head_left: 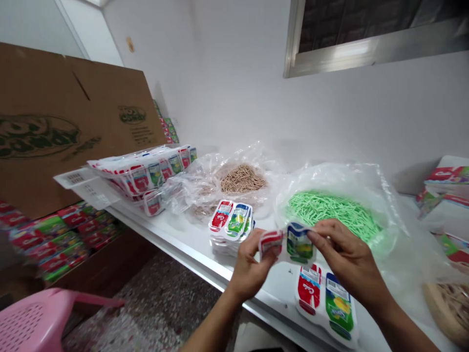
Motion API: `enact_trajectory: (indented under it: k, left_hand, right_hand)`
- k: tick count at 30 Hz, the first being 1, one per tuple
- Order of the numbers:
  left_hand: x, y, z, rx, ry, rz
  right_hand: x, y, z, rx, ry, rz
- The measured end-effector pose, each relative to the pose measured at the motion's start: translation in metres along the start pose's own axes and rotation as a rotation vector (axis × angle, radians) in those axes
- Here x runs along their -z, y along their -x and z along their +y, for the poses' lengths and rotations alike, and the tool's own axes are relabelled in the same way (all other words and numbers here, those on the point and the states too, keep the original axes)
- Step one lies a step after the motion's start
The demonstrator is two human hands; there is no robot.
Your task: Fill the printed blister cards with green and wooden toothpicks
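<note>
A twin candy packet [301, 247], with a red half and a blue-green half, is stretched between both hands above the table. My left hand [251, 269] pinches its red end. At the blue-green end, my right hand [346, 259] closes thumb and fingers on the edge. Below my right hand lies a twin packet [340, 308] printed with a red cola label and a green lemon label. Just beyond my left hand stands a stack of similar packets [234, 220].
Green sticks [330, 210] fill an open plastic bag; brown sticks [242, 180] fill another. A tray of packets [146, 171] stands at the left by a cardboard box [76, 117]. A pink chair [32, 318] is at lower left, a wooden bowl [445, 310] at right.
</note>
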State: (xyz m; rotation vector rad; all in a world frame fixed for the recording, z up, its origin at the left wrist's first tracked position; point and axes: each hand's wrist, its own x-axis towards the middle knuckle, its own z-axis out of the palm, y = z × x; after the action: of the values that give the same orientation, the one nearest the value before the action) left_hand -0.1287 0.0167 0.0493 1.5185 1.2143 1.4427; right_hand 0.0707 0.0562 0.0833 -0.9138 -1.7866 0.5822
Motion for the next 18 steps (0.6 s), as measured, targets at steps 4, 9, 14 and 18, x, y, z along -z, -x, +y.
enact_trajectory:
  k: [4,9,14,18]
  left_hand:
    - [0.046,-0.030,0.010,-0.001,-0.020,0.201]
    - [0.111,-0.084,-0.007,0.086,-0.686,0.293]
    - [0.133,-0.104,-0.043,0.214,-1.059,0.219]
    - [0.135,-0.099,-0.047,0.196,-1.089,0.224]
  right_hand:
    - [-0.040,-0.043,-0.004,-0.134,0.000,-0.097]
    - [-0.120,-0.101,0.019,-0.221,0.115,-0.247]
    - [-0.168,-0.119,0.046,-0.248,0.270,-0.320]
    - [-0.167,-0.119,0.056,-0.242,0.334,-0.366]
